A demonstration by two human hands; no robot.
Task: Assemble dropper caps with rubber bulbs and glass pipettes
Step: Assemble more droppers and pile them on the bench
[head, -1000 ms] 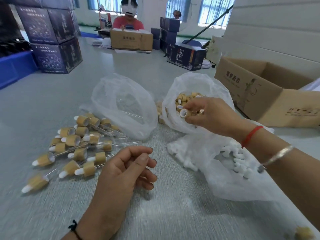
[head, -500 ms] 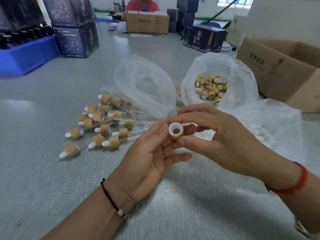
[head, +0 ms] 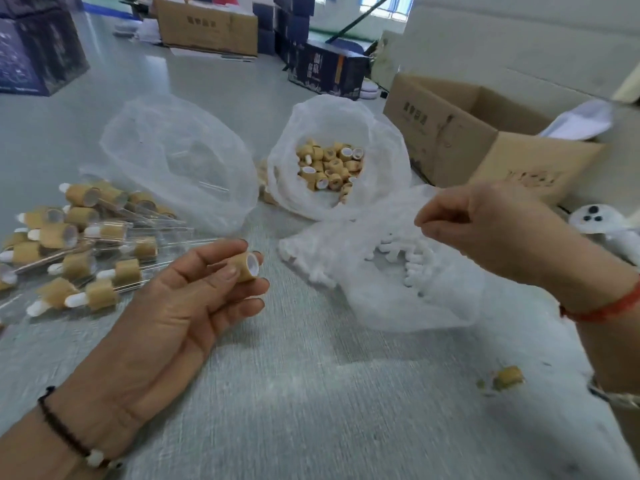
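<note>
Now left-held: tan, white-lined cap

Daylight is coming through a far window; cardboard boxes and dark cartons are sitting on the grey table.

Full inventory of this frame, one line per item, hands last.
Held cap: one, tan with white liner, in left fingers.
Finished droppers: a pile, tan caps, white bulbs, clear pipettes, table left.
Pipette bag: one, clear plastic, behind the pile.
Cap bag: one, clear, many tan caps, centre.
Bulb bag: one, clear, many white bulbs, near right.
Loose cap: one, tan, table near right.
Cardboard boxes: two brown, right and far.
Dark printed boxes: several, far.
Table: grey.
Left hand: holds the cap.
Right hand: fingers curled above the bulb bag; contents unclear.
</note>
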